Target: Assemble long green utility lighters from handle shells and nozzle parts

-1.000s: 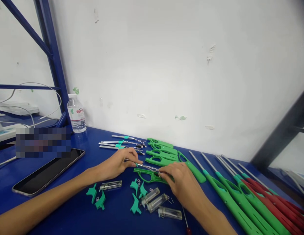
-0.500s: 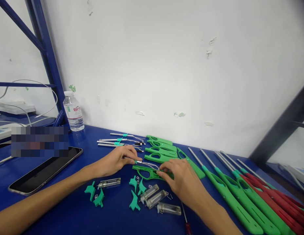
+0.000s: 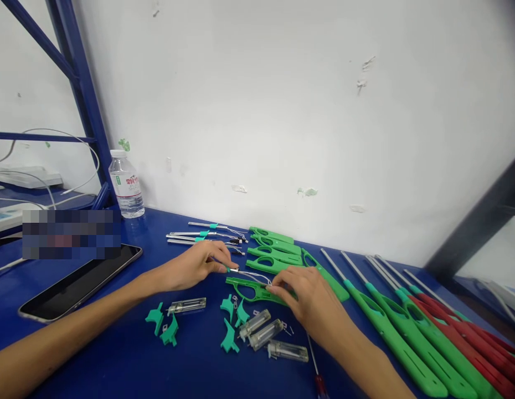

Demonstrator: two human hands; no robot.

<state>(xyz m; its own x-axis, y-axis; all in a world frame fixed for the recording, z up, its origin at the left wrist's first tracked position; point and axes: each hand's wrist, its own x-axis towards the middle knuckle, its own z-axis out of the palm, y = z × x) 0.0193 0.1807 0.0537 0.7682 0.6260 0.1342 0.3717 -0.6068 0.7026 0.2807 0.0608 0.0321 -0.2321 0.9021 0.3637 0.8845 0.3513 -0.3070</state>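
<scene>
My left hand (image 3: pixel 195 267) pinches the end of a thin metal tube with a teal collar (image 3: pixel 231 270), from which white wires (image 3: pixel 254 275) run to the right. My right hand (image 3: pixel 304 297) has its fingers closed on the wires' far end, pressing them onto a green lighter handle shell (image 3: pixel 251 290) that lies flat on the blue table (image 3: pixel 128 354). Both hands rest low over the table, about a hand's width apart.
Several green shells (image 3: pixel 274 250) and metal tubes (image 3: pixel 199 237) lie behind the hands. Teal triggers (image 3: pixel 230 332) and clear gas tanks (image 3: pixel 259 330) lie in front. Finished green and red lighters (image 3: pixel 423 343) fill the right. A tablet (image 3: pixel 81 281) and water bottle (image 3: pixel 126 185) stand left; a red-handled screwdriver (image 3: pixel 318 377) lies near my right wrist.
My hands stay on the tube, wires and shell with only small finger shifts. The view has shifted slightly.
</scene>
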